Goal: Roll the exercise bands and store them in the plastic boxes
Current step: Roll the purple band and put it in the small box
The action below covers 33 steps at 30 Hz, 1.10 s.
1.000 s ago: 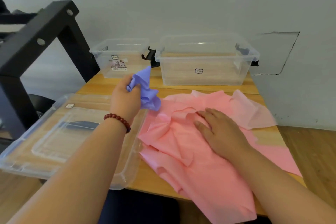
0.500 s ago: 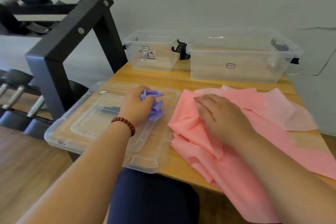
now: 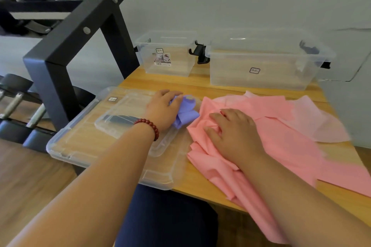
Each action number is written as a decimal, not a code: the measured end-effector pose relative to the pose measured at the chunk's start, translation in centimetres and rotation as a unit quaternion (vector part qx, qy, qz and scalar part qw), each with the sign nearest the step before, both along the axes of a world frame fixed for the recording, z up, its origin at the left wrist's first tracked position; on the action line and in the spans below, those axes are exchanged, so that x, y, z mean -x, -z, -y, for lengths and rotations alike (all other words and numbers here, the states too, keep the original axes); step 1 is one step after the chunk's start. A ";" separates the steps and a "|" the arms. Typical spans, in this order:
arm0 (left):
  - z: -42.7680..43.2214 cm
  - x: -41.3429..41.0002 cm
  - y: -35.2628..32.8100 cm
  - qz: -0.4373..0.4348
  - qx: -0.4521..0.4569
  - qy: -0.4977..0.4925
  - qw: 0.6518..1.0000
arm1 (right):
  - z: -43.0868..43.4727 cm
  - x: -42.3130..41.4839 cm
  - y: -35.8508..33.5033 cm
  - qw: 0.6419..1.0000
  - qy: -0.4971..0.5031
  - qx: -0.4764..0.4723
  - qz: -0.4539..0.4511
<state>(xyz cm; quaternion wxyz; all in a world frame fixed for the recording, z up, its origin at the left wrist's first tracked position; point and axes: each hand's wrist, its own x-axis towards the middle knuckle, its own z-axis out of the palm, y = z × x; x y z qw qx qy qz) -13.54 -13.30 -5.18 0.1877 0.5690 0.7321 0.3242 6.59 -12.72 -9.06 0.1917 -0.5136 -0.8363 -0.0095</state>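
At the left of the counter a large clear lid lay with a smaller lid on it. The left hand rested there, its fingers clenched around the purple exercise band. The band was crumpled, not rolled, and bulged out to the right of the fingers, so I could not tell its long axis. The small plastic box stood straight beyond this hand, which I judge the nearer one. Further right, the right hand lay flat with relaxed fingers on the loose pink exercise band, and the large plastic box stood behind it.
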 end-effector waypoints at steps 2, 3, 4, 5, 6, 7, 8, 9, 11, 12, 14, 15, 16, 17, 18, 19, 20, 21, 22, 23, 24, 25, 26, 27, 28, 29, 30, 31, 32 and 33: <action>-0.5 -0.3 -0.5 -0.087 0.019 -0.008 0.996 | -0.1 -0.1 0.2 1.000 0.000 -0.004 -0.002; -0.5 -0.3 -0.8 -0.131 0.015 -0.014 0.991 | -0.2 -0.1 0.3 1.000 -0.002 -0.006 -0.004; -0.4 -0.2 -1.2 -0.154 -0.004 -0.017 0.988 | -0.2 -0.1 0.4 1.000 -0.004 -0.005 -0.006; -0.2 0.0 -1.5 -0.159 -0.035 -0.017 0.986 | -0.3 -0.2 0.4 1.000 -0.005 -0.004 -0.008; 0.0 0.3 -1.8 -0.151 -0.069 -0.018 0.986 | -0.3 -0.2 0.5 1.000 -0.005 -0.003 -0.010; 0.2 0.5 -2.0 -0.141 -0.099 -0.018 0.985 | -0.3 -0.2 0.5 1.000 -0.005 -0.005 -0.013; 0.3 0.6 -2.1 -0.139 -0.122 -0.017 0.983 | -0.3 -0.2 0.5 1.000 -0.006 -0.004 -0.016; 0.5 0.6 -2.1 -0.140 -0.137 -0.014 0.980 | -0.4 -0.2 0.6 1.000 -0.007 -0.005 -0.021; 0.8 0.1 -2.1 -0.147 -0.158 0.000 0.976 | -0.4 -0.3 0.6 0.999 -0.013 -0.006 -0.032; 0.9 -0.4 -2.0 -0.151 -0.169 0.011 0.974 | -0.4 -0.4 0.5 0.999 -0.017 -0.002 -0.038; 1.4 -2.0 -1.8 -0.152 -0.201 0.043 0.967 | -0.4 -0.8 0.3 0.998 -0.028 0.017 -0.051; 1.8 -3.0 -1.7 -0.141 -0.216 0.058 0.964 | -0.4 -1.2 0.1 0.997 -0.035 0.027 -0.062; 2.2 -4.1 -1.6 -0.124 -0.225 0.073 0.964 | -0.4 -1.6 -0.1 0.995 -0.043 0.032 -0.081; 2.6 -5.1 -1.6 -0.101 -0.223 0.088 0.965 | -0.3 -2.1 -0.4 0.992 -0.052 0.034 -0.105; 3.1 -6.0 -1.6 -0.075 -0.205 0.106 0.970 | -0.3 -2.7 -0.8 0.988 -0.062 0.041 -0.133; 3.5 -6.8 -1.2 -0.049 -0.165 0.131 0.976 | -0.3 -3.5 -1.1 0.982 -0.070 0.054 -0.164; 3.9 -7.4 -0.8 -0.024 -0.107 0.166 0.980 | -0.4 -4.3 -1.6 0.975 -0.077 0.072 -0.197; 4.3 -7.9 -0.3 -0.026 -0.040 0.203 0.978 | -0.4 -5.2 -1.9 0.967 -0.081 0.091 -0.226; 4.5 -8.3 0.2 -0.073 0.022 0.232 0.970 | -0.5 -6.1 -2.3 0.961 -0.082 0.108 -0.240; 4.5 -8.7 0.6 -0.143 0.071 0.247 0.956 | -0.5 -7.1 -2.6 0.961 -0.079 0.123 -0.235; 4.4 -8.8 1.1 -0.204 0.098 0.249 0.942 | -0.3 -8.1 -3.0 0.964 -0.074 0.142 -0.211; 4.1 -9.0 1.5 -0.240 0.101 0.241 0.935 | -0.1 -9.1 -3.5 0.967 -0.072 0.168 -0.176; 3.6 -9.0 1.6 -0.250 0.085 0.229 0.937 | 0.4 -9.9 -4.0 0.967 -0.074 0.199 -0.138; 3.3 -9.1 1.6 -0.254 0.062 0.218 0.940 | 0.9 -10.6 -4.4 0.964 -0.081 0.232 -0.100; 2.8 -9.2 1.4 -0.257 0.045 0.210 0.942 | 1.5 -11.1 -4.6 0.960 -0.094 0.257 -0.059; 2.5 -9.2 1.3 -0.259 0.037 0.206 0.943 | 2.2 -11.5 -4.6 0.956 -0.109 0.272 -0.016; 2.3 -9.2 1.2 -0.258 0.040 0.206 0.943 | 2.8 -11.7 -4.4 0.951 -0.123 0.282 0.021; 2.1 -9.2 1.1 -0.253 0.049 0.208 0.944 | 3.4 -11.7 -3.9 0.947 -0.134 0.288 0.050; 2.0 -9.0 1.1 -0.244 0.058 0.211 0.945 | 3.8 -11.7 -3.2 0.944 -0.140 0.288 0.076; 1.9 -8.8 1.0 -0.231 0.063 0.215 0.947 | 4.0 -11.7 -2.5 0.945 -0.142 0.278 0.097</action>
